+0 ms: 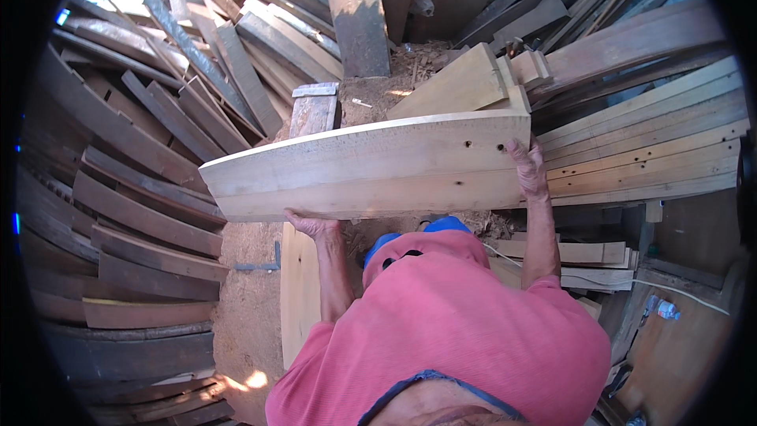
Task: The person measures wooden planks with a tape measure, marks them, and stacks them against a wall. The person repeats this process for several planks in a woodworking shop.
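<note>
A wide, pale wooden board (371,166) spans the space in front of me, held up between my two hands. My left hand (314,226) grips its near edge, left of the middle; the fingers are mostly hidden beneath the wood. At the right end, my right hand (530,167) is closed around the board's short edge, thumb on the face near a dark knot or hole. Just behind that end lie a pale, angled wood piece (457,83) and a stack of long, pale boards (654,142) reaching off to the right.
Dark planks (150,244) lie in rows along the left. More boards (356,20) lean at the back. On the sawdust-covered ground are a metal square (264,267) and a pale plank (300,292). A white cord (678,292) and a plastic bottle (667,310) are at the right.
</note>
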The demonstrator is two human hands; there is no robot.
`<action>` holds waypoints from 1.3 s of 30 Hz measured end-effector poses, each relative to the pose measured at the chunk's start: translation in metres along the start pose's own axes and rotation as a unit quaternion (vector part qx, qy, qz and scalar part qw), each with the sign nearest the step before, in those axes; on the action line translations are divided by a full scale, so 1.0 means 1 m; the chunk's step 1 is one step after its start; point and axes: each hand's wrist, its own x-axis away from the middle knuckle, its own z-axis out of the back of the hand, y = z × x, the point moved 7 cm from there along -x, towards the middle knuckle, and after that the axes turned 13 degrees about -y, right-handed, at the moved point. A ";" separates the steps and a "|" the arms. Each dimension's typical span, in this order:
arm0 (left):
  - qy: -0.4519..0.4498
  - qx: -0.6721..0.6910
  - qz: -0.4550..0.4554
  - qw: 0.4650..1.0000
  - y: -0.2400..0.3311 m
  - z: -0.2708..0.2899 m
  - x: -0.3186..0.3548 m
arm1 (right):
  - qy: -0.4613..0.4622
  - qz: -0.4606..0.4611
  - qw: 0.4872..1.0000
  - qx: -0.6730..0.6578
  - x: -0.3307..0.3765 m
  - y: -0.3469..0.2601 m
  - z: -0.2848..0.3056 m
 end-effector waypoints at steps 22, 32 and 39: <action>-0.013 0.035 0.485 0.874 -0.332 -0.108 0.099 | 0.153 0.036 0.949 0.274 0.097 -0.299 0.042; -0.053 -0.145 0.731 0.664 -0.373 -0.068 0.198 | 0.030 -0.158 0.916 0.368 0.040 -0.169 0.034; -0.246 -0.287 0.623 0.685 -0.318 -0.001 0.087 | -0.003 -0.259 0.819 0.512 0.024 -0.008 0.087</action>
